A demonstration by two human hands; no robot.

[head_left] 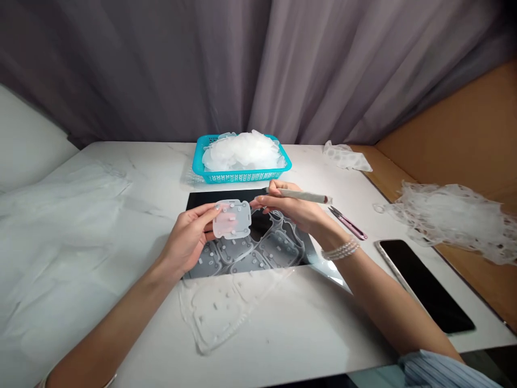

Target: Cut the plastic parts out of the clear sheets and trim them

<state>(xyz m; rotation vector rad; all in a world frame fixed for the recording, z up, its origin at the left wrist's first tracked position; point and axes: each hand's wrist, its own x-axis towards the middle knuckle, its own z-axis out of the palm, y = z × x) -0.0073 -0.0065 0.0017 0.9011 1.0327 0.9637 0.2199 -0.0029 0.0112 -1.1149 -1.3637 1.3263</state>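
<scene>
My left hand (189, 237) pinches a small translucent silicone pad (232, 219) with raised nubs, held up over a black mat (210, 199). My right hand (294, 207) touches the pad's right edge with its fingertips and grips a slim pale stick-like tool (302, 195) that points right. On the mat below lies a sheet of joined silicone pads (258, 250); it runs off the mat's front edge onto the white table (323, 323).
A turquoise basket (242, 175) piled with translucent pads stands behind the mat. Pink snips (349, 223) and a dark phone (424, 285) lie at the right. Silicone scrap is heaped at the far right (452, 218) and back (345, 157). Clear plastic film (52, 215) covers the left.
</scene>
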